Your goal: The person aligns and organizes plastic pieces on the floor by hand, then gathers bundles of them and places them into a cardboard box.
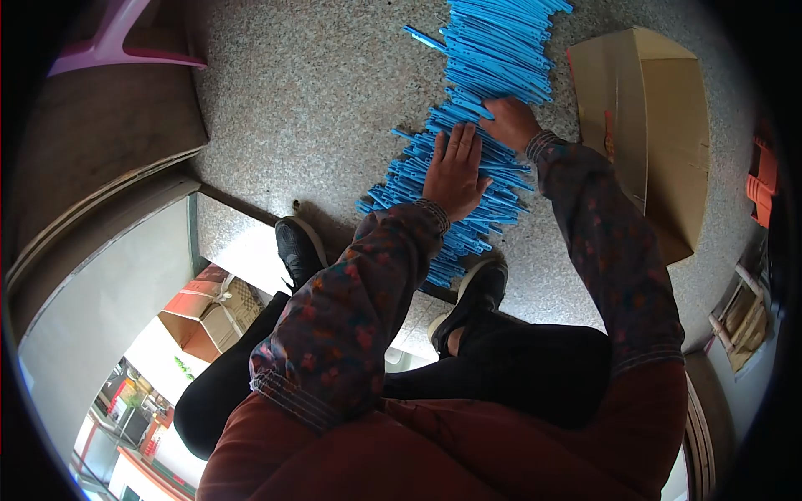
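Observation:
A long heap of thin blue plastic strips (497, 50) lies on the speckled floor, many with small holes at their ends. My left hand (454, 171) rests flat on the nearer part of the heap, fingers stretched forward and thumb out to the right. Just beyond it, my right hand (510, 123) reaches in from the right side, its fingers curled and closed on some of the strips. Its fingertips are partly hidden. Both forearms wear dark flowered sleeve covers.
An open cardboard box (672, 142) stands right of the heap. My shoes (482, 288) flank its near end. A pink plastic stool leg (113, 46) is at upper left, and a red plastic object (762, 179) at the far right. Another cardboard box (205, 321) sits at lower left.

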Demonstrator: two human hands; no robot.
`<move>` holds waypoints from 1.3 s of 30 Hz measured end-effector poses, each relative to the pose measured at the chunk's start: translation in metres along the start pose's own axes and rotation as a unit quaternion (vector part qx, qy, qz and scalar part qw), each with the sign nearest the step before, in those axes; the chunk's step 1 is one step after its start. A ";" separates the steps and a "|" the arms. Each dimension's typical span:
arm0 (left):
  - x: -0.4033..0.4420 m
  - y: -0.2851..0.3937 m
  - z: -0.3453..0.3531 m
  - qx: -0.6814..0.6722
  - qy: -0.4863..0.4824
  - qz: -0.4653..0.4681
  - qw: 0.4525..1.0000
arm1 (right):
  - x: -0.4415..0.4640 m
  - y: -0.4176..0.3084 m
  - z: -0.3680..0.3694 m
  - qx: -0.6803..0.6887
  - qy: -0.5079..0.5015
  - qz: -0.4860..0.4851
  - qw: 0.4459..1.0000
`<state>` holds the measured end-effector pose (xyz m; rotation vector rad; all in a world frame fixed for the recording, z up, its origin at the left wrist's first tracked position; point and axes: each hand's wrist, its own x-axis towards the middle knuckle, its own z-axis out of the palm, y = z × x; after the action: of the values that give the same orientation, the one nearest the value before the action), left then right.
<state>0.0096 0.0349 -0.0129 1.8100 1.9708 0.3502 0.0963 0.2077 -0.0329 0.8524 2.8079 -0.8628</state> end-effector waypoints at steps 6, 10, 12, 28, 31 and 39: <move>-0.001 0.001 0.001 0.002 0.013 0.004 1.000 | -0.007 -0.009 -0.003 -0.012 -0.003 -0.032 0.999; -0.002 0.001 -0.001 -0.001 0.018 0.003 1.000 | -0.002 -0.005 -0.004 0.036 -0.013 0.024 0.999; -0.002 0.000 -0.001 -0.001 0.023 0.007 1.000 | -0.002 -0.003 -0.005 0.048 -0.015 0.037 0.998; -0.003 -0.001 0.000 -0.005 0.033 0.015 0.999 | 0.010 0.029 -0.024 0.157 -0.089 0.075 0.981; -0.003 -0.001 0.000 -0.007 0.032 0.015 0.999 | 0.007 0.019 -0.024 0.154 -0.093 0.070 0.981; -0.003 -0.001 0.002 -0.012 0.049 0.018 0.999 | -0.001 0.004 -0.019 0.076 0.035 0.034 0.996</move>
<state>0.0096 0.0317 -0.0151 1.8482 1.9918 0.4823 0.1011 0.2201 -0.0185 1.0111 2.7823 -1.0660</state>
